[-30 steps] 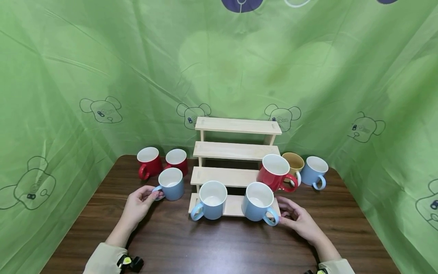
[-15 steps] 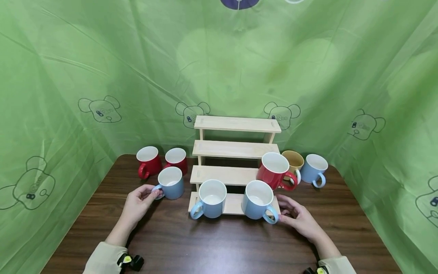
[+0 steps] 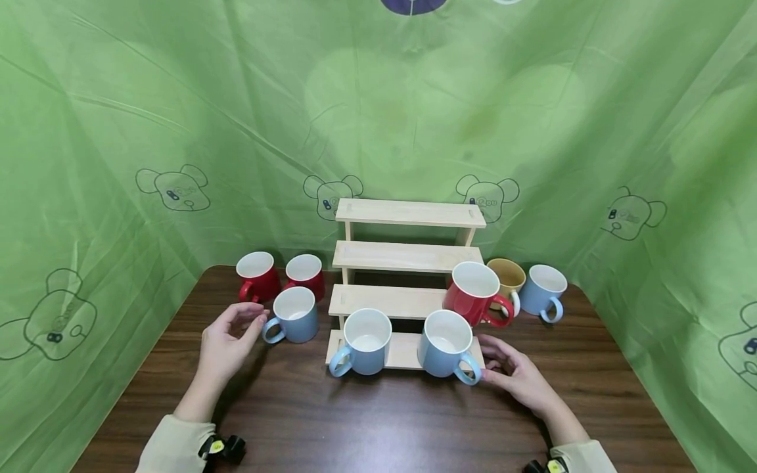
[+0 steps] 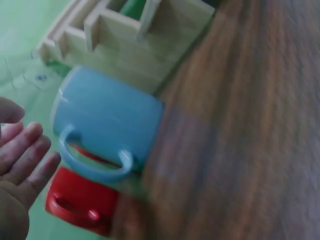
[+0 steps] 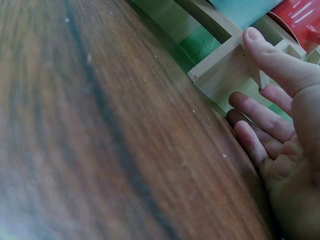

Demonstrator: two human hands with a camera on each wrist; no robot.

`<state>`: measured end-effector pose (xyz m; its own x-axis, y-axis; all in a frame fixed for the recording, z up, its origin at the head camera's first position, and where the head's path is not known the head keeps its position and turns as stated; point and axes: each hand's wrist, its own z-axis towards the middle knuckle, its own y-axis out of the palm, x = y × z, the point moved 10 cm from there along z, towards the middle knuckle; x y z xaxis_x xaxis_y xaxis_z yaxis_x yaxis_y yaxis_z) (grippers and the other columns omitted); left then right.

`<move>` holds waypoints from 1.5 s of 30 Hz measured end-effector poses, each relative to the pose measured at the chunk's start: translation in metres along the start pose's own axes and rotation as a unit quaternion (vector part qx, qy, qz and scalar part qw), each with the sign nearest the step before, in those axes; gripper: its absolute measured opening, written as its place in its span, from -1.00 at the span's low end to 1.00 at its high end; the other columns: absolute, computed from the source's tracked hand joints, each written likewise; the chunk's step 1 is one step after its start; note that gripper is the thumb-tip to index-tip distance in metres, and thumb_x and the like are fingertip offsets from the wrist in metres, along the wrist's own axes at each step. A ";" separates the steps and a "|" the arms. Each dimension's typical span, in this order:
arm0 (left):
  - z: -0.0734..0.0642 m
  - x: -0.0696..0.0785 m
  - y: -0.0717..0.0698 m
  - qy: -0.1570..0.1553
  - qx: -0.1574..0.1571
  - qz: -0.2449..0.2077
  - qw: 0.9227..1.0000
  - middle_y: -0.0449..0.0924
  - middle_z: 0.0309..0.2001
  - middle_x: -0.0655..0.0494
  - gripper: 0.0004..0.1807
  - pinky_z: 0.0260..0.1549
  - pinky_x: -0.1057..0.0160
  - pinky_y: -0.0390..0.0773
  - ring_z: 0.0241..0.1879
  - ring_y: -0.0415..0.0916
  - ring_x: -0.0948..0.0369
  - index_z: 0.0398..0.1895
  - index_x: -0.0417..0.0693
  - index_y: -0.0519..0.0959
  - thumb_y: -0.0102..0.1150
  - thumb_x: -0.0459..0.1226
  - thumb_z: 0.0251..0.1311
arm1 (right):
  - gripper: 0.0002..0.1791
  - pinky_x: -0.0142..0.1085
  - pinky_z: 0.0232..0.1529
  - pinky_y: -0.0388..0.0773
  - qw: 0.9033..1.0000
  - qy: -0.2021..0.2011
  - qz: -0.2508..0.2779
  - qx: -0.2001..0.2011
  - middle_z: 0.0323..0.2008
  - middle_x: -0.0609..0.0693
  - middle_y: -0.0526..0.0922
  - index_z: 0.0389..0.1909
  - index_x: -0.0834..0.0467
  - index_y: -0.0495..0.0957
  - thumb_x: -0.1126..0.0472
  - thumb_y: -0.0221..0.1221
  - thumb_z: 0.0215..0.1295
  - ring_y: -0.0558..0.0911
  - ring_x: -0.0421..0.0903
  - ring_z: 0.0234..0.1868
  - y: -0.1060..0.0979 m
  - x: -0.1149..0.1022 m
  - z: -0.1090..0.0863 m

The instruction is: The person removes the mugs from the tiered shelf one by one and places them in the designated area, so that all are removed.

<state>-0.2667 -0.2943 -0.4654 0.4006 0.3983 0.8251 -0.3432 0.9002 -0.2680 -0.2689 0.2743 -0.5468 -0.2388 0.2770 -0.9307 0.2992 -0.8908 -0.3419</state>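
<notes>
My left hand (image 3: 227, 341) is open just left of a light-blue mug (image 3: 297, 315) on the table; its fingers are apart from the mug's handle. In the left wrist view that blue mug (image 4: 107, 120) stands beside the wooden rack's side, a red mug (image 4: 82, 200) behind it. My right hand (image 3: 514, 374) holds the right end of the lowest step of the stepped wooden display rack (image 3: 408, 256), thumb at the front corner and forefinger at the back. Two blue mugs (image 3: 367, 345) (image 3: 445, 348) stand on that step. A red mug (image 3: 471, 295) sits one step up, at the right.
Two red mugs (image 3: 258, 276) (image 3: 306, 276) stand at the table's back left. Behind the rack's right side are a yellow mug (image 3: 507, 279) and another blue mug (image 3: 543, 292). A green cloth (image 3: 390, 131) surrounds the dark wooden table (image 3: 378, 420) at the back and sides.
My left hand has let go of the blue mug's handle and drawn back a little to the left. The mug stays where it was. My right hand keeps its place at the rack.
</notes>
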 end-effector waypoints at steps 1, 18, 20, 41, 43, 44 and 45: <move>0.000 0.008 0.001 0.012 0.000 -0.003 1.000 0.82 -0.04 -0.24 -0.68 -0.13 0.56 0.65 -0.10 0.71 0.50 0.06 -0.26 0.73 0.47 -0.57 0.27 | -0.28 -0.35 0.02 0.68 1.000 0.002 -0.001 0.000 0.27 0.40 0.65 0.58 0.34 0.33 0.41 0.35 0.47 0.73 -0.11 0.00 0.000 0.000 0.000; -0.018 0.061 0.063 0.073 -0.154 -0.065 0.983 0.82 -0.05 -0.10 -0.66 -0.09 0.32 0.78 -0.11 0.82 0.07 0.06 -0.09 0.72 0.45 -0.56 0.30 | -0.28 -0.36 0.03 0.68 1.000 0.001 0.000 -0.002 0.28 0.42 0.64 0.57 0.36 0.33 0.41 0.36 0.47 0.73 -0.12 0.01 0.001 -0.006 0.001; -0.021 0.061 0.070 0.070 -0.170 -0.072 0.980 0.81 -0.03 -0.14 -0.65 -0.08 0.27 0.79 -0.10 0.83 0.08 0.08 -0.09 0.70 0.44 -0.57 0.31 | -0.28 -0.36 0.03 0.68 1.000 -0.003 0.000 -0.002 0.27 0.43 0.64 0.57 0.37 0.33 0.42 0.35 0.47 0.73 -0.12 0.01 0.001 -0.007 0.000; -0.046 0.023 0.120 -0.030 -0.245 -0.113 0.963 0.55 0.40 -0.31 -0.39 0.13 0.10 0.75 0.34 0.54 -0.31 0.45 -0.28 0.48 0.45 -0.44 0.37 | -0.28 -0.36 0.03 0.68 1.000 -0.008 0.002 -0.003 0.27 0.42 0.64 0.58 0.36 0.32 0.43 0.34 0.47 0.73 -0.13 0.02 0.001 -0.002 0.001; -0.048 0.017 0.123 -0.042 -0.253 -0.122 0.959 0.51 0.42 -0.37 -0.38 0.14 0.11 0.75 0.35 0.53 -0.32 0.46 -0.30 0.46 0.44 -0.44 0.39 | -0.28 -0.36 0.03 0.68 1.000 -0.007 0.001 -0.003 0.28 0.41 0.64 0.58 0.35 0.32 0.42 0.34 0.48 0.73 -0.13 0.02 0.000 -0.001 0.001; -0.049 0.015 0.125 -0.044 -0.257 -0.128 0.957 0.49 0.43 -0.41 -0.37 0.14 0.11 0.75 0.36 0.52 -0.33 0.47 -0.32 0.45 0.44 -0.44 0.39 | -0.28 -0.36 0.03 0.68 1.000 -0.006 0.000 -0.003 0.28 0.41 0.64 0.58 0.35 0.32 0.42 0.34 0.48 0.73 -0.13 0.03 0.000 -0.001 0.001; -0.050 0.014 0.126 -0.047 -0.260 -0.134 0.955 0.46 0.44 -0.43 -0.36 0.14 0.12 0.75 0.37 0.51 -0.34 0.48 -0.34 0.43 0.43 -0.45 0.38 | -0.28 -0.36 0.03 0.68 1.000 -0.005 0.000 -0.003 0.28 0.41 0.64 0.58 0.35 0.32 0.42 0.35 0.48 0.73 -0.13 0.03 0.000 0.000 0.001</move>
<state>-0.2618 -0.1667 -0.5128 0.3276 0.1462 0.9335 0.2390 0.9430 -0.2315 -0.2692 0.2738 -0.5463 -0.2474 0.2739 -0.9294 0.3046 -0.8886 -0.3430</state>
